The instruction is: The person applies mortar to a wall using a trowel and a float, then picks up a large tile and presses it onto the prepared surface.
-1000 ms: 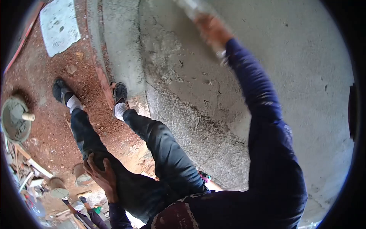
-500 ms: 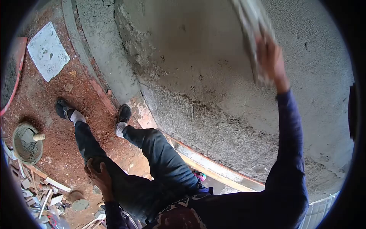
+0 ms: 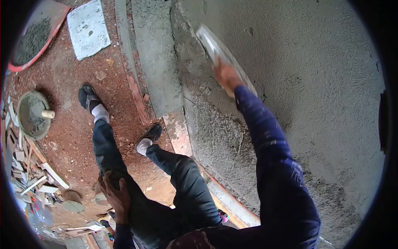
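Observation:
My right hand (image 3: pixel 227 76) is closed around a long, straight plastering float (image 3: pixel 210 43), pale and shiny along its upper end. The float lies slanted against the grey cement plaster surface (image 3: pixel 315 74), near its rougher left edge. My hand and forearm partly hide its lower end. Resting on my thigh (image 3: pixel 137 195), my left hand (image 3: pixel 116 193) has its fingers laid over the dark trousers and the thumb apart, with nothing held.
A round bucket (image 3: pixel 25 128) holds cement and a wooden-handled trowel (image 3: pixel 47 113). Beyond it are a red-rimmed tub (image 3: pixel 54 35) of mortar and a white slab (image 3: pixel 88 31). Scrap wood (image 3: pixel 31 174) lies lower left. A plank edging (image 3: pixel 232 203) runs along the plaster's base.
My right hand has swept the float left and slightly down across the plaster, tilting its top further left. The view has shifted; my left hand stays on my thigh.

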`<state>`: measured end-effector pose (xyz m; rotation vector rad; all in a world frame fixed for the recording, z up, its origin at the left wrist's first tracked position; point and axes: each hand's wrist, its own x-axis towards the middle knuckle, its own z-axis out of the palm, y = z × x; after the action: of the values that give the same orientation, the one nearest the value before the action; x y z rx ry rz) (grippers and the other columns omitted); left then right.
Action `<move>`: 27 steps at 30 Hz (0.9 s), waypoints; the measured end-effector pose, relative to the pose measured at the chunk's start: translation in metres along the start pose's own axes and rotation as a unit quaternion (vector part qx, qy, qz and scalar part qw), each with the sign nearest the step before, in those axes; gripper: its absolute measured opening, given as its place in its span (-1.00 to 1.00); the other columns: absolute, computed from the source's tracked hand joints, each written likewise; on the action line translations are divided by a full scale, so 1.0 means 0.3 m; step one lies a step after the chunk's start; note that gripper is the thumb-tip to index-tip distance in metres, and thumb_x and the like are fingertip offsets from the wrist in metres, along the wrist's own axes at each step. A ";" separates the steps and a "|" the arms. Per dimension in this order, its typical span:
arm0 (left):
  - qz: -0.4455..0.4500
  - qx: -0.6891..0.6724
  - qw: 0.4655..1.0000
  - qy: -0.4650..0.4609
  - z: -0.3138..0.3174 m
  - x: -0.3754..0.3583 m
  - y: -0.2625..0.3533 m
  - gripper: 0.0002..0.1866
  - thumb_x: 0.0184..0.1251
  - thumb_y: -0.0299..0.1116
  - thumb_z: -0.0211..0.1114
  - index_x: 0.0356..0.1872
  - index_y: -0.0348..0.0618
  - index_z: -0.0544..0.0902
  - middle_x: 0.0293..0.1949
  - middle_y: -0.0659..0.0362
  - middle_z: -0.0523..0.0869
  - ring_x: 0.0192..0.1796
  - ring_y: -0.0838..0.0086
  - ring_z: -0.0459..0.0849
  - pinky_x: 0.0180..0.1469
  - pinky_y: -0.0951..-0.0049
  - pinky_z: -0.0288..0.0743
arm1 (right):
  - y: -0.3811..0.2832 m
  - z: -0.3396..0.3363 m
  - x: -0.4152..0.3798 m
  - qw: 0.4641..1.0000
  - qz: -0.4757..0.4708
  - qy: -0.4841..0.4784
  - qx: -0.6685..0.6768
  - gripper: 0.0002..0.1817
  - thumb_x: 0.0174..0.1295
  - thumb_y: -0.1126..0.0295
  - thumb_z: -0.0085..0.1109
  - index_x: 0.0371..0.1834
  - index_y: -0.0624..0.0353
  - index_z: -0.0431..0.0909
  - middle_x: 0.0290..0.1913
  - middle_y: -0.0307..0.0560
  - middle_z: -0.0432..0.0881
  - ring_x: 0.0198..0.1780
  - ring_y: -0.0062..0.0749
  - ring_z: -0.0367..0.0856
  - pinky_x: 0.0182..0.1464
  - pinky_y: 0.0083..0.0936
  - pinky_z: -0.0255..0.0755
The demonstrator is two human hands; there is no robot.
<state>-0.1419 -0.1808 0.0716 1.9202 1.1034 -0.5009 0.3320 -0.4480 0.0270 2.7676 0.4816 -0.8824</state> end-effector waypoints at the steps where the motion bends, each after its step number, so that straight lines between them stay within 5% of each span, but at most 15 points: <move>1: -0.002 0.002 1.000 0.005 0.004 -0.008 -0.005 -0.51 0.08 -0.36 0.28 0.09 -0.21 0.44 0.08 -0.14 0.40 0.19 -0.09 0.35 0.26 -0.02 0.20 | -0.034 -0.042 -0.094 0.994 0.070 -0.073 0.034 -0.37 0.37 0.12 -0.15 0.48 0.04 0.06 -0.01 0.44 0.56 -0.08 0.23 0.61 0.09 -0.04 0.43; 3: 0.021 -0.024 0.999 0.031 0.026 -0.015 -0.007 -0.51 0.06 -0.38 0.29 0.08 -0.20 0.46 0.07 -0.13 0.41 0.18 -0.07 0.36 0.25 0.00 0.21 | -0.021 -0.111 -0.280 0.980 0.130 -0.145 0.033 -0.36 0.37 0.13 -0.15 0.49 0.05 0.04 0.02 0.45 0.54 0.02 0.26 0.56 0.17 0.00 0.37; 6: 0.009 -0.041 0.998 0.041 0.034 -0.007 -0.005 -0.51 0.04 -0.38 0.30 0.06 -0.19 0.47 0.06 -0.12 0.42 0.17 -0.05 0.37 0.24 0.02 0.22 | 0.155 -0.200 -0.552 0.997 0.010 -0.061 -0.050 -0.37 0.40 0.03 -0.18 0.49 0.02 0.08 0.01 0.30 0.61 -0.03 -0.03 0.64 0.10 -0.22 0.48; 7: 0.008 -0.047 0.998 0.037 0.027 0.001 -0.002 -0.50 0.02 -0.38 0.32 0.06 -0.20 0.47 0.05 -0.11 0.43 0.16 -0.05 0.38 0.24 0.02 0.22 | 0.146 -0.263 -0.611 0.979 0.084 -0.020 0.183 -0.37 0.41 -0.01 -0.18 0.48 0.01 0.12 0.00 0.19 0.63 -0.12 -0.22 0.64 -0.02 -0.37 0.52; 9: 0.006 -0.042 0.999 0.033 0.009 0.003 -0.011 -0.51 0.05 -0.37 0.31 0.06 -0.20 0.46 0.05 -0.12 0.43 0.16 -0.06 0.38 0.24 0.02 0.23 | 0.177 -0.456 -0.669 0.939 0.065 0.015 0.337 -0.38 0.42 -0.05 -0.18 0.46 0.01 0.18 -0.08 0.01 0.66 -0.27 -0.52 0.62 -0.25 -0.62 0.54; 11: 0.004 -0.038 0.999 0.036 0.009 0.022 -0.015 -0.52 0.08 -0.37 0.29 0.07 -0.21 0.45 0.05 -0.12 0.42 0.16 -0.06 0.39 0.24 0.02 0.24 | 0.113 -0.645 -0.608 0.976 -0.041 0.042 0.207 -0.40 0.43 -0.02 -0.14 0.44 0.00 0.22 -0.22 -0.09 0.68 -0.38 -0.63 0.59 -0.44 -0.65 0.49; 16: -0.002 -0.021 1.000 0.020 -0.018 0.018 -0.034 -0.52 0.07 -0.38 0.30 0.06 -0.24 0.45 0.06 -0.14 0.42 0.17 -0.06 0.37 0.23 0.03 0.25 | -0.065 -0.847 -0.069 0.978 -0.058 0.188 -0.066 -0.47 0.41 0.16 -0.09 0.40 0.11 0.28 -0.30 0.05 0.62 -0.40 -0.53 0.60 -0.51 -0.46 0.39; 17: -0.014 -0.032 0.999 -0.003 -0.031 0.020 -0.034 -0.50 0.02 -0.43 0.31 0.07 -0.20 0.46 0.11 -0.17 0.40 0.22 -0.09 0.33 0.27 0.00 0.20 | 0.007 -0.825 0.141 0.954 -0.212 0.210 -0.035 -0.50 0.39 0.19 -0.09 0.35 0.15 0.32 -0.32 0.05 0.60 -0.40 -0.49 0.61 -0.47 -0.44 0.43; 19: -0.027 -0.028 0.999 -0.005 -0.050 0.007 -0.034 -0.49 0.02 -0.43 0.32 0.07 -0.21 0.45 0.12 -0.19 0.39 0.23 -0.11 0.32 0.27 -0.01 0.21 | -0.020 -0.730 0.380 0.961 -0.195 0.178 0.081 -0.55 0.37 0.22 -0.06 0.25 0.20 0.40 -0.33 0.06 0.60 -0.39 -0.40 0.63 -0.36 -0.40 0.52; 20: -0.035 -0.031 0.999 -0.010 -0.046 0.014 -0.029 -0.48 0.01 -0.43 0.32 0.07 -0.21 0.44 0.13 -0.20 0.37 0.23 -0.13 0.32 0.27 -0.01 0.22 | -0.151 -0.673 0.461 0.979 -0.030 0.124 0.161 -0.58 0.36 0.22 -0.04 0.19 0.22 0.44 -0.32 0.06 0.62 -0.38 -0.35 0.65 -0.30 -0.37 0.57; 22: -0.043 0.003 0.999 -0.025 -0.057 0.016 -0.028 -0.48 0.02 -0.42 0.31 0.08 -0.22 0.43 0.13 -0.22 0.36 0.24 -0.16 0.31 0.28 -0.01 0.23 | -0.203 -0.529 0.642 0.966 -0.023 0.061 0.249 -0.63 0.36 0.23 -0.04 0.10 0.23 0.48 -0.19 0.07 0.67 -0.34 -0.33 0.67 -0.19 -0.36 0.61; 27: 0.024 0.022 0.999 0.007 -0.020 0.022 -0.054 -0.48 0.05 -0.30 0.27 0.06 -0.29 0.41 0.06 -0.17 0.41 0.18 -0.14 0.33 0.25 -0.03 0.19 | -0.257 -0.162 0.829 0.996 -0.051 0.051 -0.059 -0.57 0.33 0.16 -0.04 0.05 0.29 0.51 -0.05 0.18 0.65 -0.09 0.00 0.68 0.00 -0.19 0.54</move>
<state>-0.1524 -0.1684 0.0630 1.9854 1.0608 -0.4896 0.5208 -0.3018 -0.0874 2.7100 0.6754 -0.7118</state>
